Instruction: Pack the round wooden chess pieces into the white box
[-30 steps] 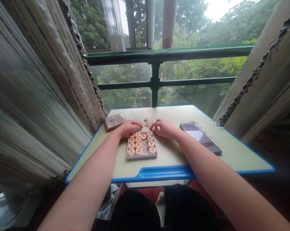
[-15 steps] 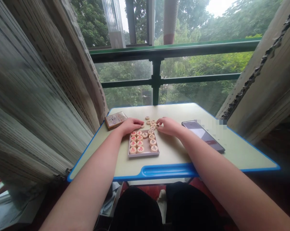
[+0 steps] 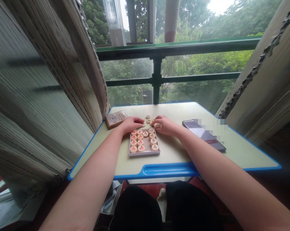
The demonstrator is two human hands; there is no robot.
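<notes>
A shallow white box (image 3: pixel 145 154) on the table holds round wooden Chinese chess pieces: red-marked ones such as this piece (image 3: pixel 141 148) on the left, black-marked ones such as this piece (image 3: pixel 155 147) on the right. Just beyond its left back corner, my left hand (image 3: pixel 132 124) pinches a xiangqi piece (image 3: pixel 143 124) at its fingertips. My right hand (image 3: pixel 164 124) reaches in from the right, its fingers curled down over a few loose pieces behind the box. What exactly those fingers grip is partly hidden. Two more loose pieces, one being this piece (image 3: pixel 148 117), lie farther back.
A flat decorated box lid (image 3: pixel 116 118) lies at the table's back left. On the right is a dark-edged phone (image 3: pixel 204 136). The table (image 3: pixel 178 157) has a blue rim with a front groove (image 3: pixel 167 169). Curtains (image 3: pixel 87 80) hang on both sides; a green railing (image 3: pixel 156 77) stands behind.
My right hand has shifted left over the loose pieces, covering some of them. My left hand stays by its piece. The view has tilted slightly.
</notes>
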